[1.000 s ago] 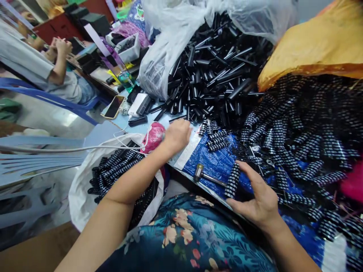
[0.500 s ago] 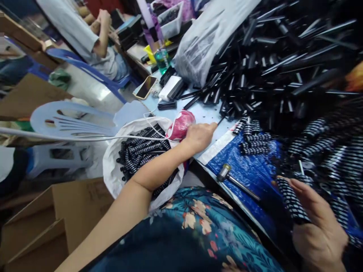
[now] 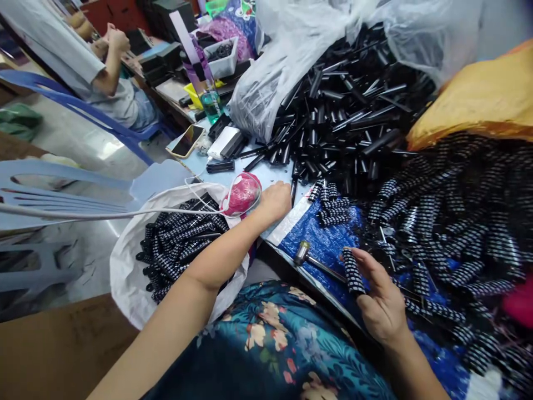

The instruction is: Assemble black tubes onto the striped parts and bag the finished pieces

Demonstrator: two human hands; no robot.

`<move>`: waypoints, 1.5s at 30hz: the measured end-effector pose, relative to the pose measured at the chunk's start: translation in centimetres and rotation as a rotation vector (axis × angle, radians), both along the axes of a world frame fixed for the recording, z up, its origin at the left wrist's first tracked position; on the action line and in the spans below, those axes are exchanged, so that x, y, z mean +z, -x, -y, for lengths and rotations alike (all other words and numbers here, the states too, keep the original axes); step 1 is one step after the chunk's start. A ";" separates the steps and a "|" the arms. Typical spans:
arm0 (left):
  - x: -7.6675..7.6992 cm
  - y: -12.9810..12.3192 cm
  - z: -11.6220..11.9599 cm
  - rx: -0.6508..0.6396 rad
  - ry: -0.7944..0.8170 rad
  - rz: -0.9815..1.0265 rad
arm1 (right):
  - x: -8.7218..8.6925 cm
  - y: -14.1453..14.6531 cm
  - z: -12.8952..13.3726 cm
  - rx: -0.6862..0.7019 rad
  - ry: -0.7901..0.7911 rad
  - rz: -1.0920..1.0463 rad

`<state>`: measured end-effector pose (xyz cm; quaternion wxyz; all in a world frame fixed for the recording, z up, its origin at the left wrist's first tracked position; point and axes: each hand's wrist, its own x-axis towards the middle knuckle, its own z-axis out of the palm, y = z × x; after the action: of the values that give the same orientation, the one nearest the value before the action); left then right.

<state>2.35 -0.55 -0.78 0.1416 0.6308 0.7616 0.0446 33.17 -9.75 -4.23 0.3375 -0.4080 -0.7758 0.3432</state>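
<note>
- Spreading across the far side of the table (image 3: 266, 172), a heap of plain black tubes (image 3: 341, 122) is spilling out from under a clear plastic bag (image 3: 287, 61), and any nudge at its near edge could be sending tubes rolling toward the table's front.
- Lying to the right, a mass of black-and-white banded sleeves (image 3: 458, 222) is covering the blue tarp (image 3: 325, 239); they are piling loosely, so I judge a careless sweep of the forearm could be pushing some off the near edge.
- Hanging beside the table, a white sack (image 3: 129, 266) is holding more banded pieces, and its mouth is sagging open, which could be letting pieces slide out if it is tugged.
- Reaching forward, the left hand (image 3: 275, 201) is resting curled on the table just beside a pink bundle (image 3: 241, 193), apparently pinching a thin black rod (image 3: 293, 191); its fingertips are hidden, so I cannot tell how firmly.
- Staying near the body, the right hand (image 3: 381, 303) is gripping one banded sleeve (image 3: 353, 272) upright between thumb and fingers, over the tarp's near edge; a loose pinch could be dropping it.
- Lying just left of that sleeve, a small hammer (image 3: 310, 258) is sitting close to the edge, where a knock from the wrist could be tipping it off.
</note>
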 end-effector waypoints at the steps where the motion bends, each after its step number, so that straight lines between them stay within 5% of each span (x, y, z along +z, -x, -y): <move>1: -0.2 -0.1 -0.2 0.008 -0.003 0.007 | 0.0 0.1 0.0 0.017 0.015 0.010; 11: 0.9 1.0 -2.5 0.008 0.016 -0.011 | 1.9 2.2 0.2 0.090 -0.067 -0.052; 15: 3.3 2.6 -1.1 0.018 -0.186 -0.149 | 1.4 0.1 0.1 0.019 -0.085 -0.018; 17: 4.7 1.7 0.6 -0.046 -0.318 -0.067 | 1.1 -0.5 0.0 -0.077 -0.088 -0.034; 20: 5.6 -2.7 3.5 -0.210 -0.398 0.393 | 1.3 0.4 -0.5 -0.168 -0.093 -0.159; 22: 5.3 -6.4 5.0 -0.190 -0.289 0.865 | 1.9 1.7 -0.8 -0.137 -0.037 -0.289; 25: 4.0 -10.4 6.0 0.162 -0.133 1.521 | 2.7 3.1 -0.8 0.006 0.144 -0.490; 28: 2.9 -11.5 6.2 0.403 -0.084 1.827 | 2.5 2.6 -0.3 0.003 0.191 -0.546; 32: 2.1 -11.3 6.9 0.356 0.018 1.753 | 2.0 1.0 0.1 -0.167 -0.251 -0.195; 36: 1.6 -12.5 8.1 0.305 0.102 1.661 | 2.2 1.5 -0.2 -0.108 -0.585 0.053; 41: 1.1 -12.8 8.8 0.314 0.126 1.750 | 2.3 2.5 -0.5 -0.161 -0.666 0.113; 45: 1.0 -11.7 8.8 0.259 0.052 1.602 | 1.6 2.5 -0.1 -0.143 -0.650 0.152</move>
<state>14.00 -9.35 0.23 0.6524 0.3106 0.4966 0.4809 30.70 -9.60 -2.66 0.4145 -0.3568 -0.8369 0.0221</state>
